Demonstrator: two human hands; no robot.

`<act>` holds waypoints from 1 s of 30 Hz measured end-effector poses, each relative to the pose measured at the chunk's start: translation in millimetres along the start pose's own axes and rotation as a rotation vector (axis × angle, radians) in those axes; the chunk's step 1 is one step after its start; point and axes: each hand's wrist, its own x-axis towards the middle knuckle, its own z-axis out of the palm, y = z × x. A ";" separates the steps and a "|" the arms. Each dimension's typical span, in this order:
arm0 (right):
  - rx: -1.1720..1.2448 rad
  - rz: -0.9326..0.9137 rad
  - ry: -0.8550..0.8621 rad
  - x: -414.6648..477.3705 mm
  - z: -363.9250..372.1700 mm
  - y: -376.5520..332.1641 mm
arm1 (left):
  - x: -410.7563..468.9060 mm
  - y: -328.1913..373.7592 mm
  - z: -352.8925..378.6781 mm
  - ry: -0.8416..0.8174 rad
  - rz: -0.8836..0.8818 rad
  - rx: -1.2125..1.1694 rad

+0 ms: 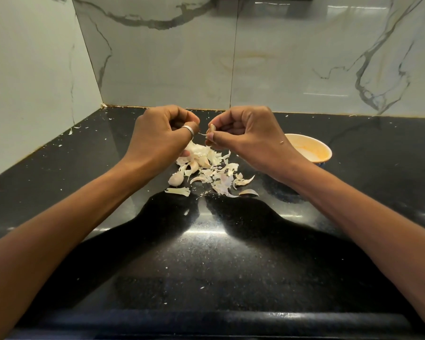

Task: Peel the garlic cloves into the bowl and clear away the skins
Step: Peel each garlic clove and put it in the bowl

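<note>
The black counter is carrying an orange bowl. Left of the bowl, a pile of skins is lying beneath both hands. The right hand, nearer the bowl, is gripping a clove. The left hand, farther from the bowl, is pinching the clove's strip of skin.

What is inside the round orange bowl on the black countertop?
The round orange bowl shows only a pale, orange-tinted inner wall; the right hand covers its left part, hiding anything there.
</note>
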 end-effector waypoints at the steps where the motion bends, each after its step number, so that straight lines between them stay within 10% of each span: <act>1: -0.015 -0.005 0.003 0.1 0.4 0.8 | -1.4 1.2 0.5 0.009 0.028 0.004; 30: -0.355 -0.180 0.085 -7.8 11.1 0.7 | -9.1 6.4 8.9 -0.038 0.011 -0.015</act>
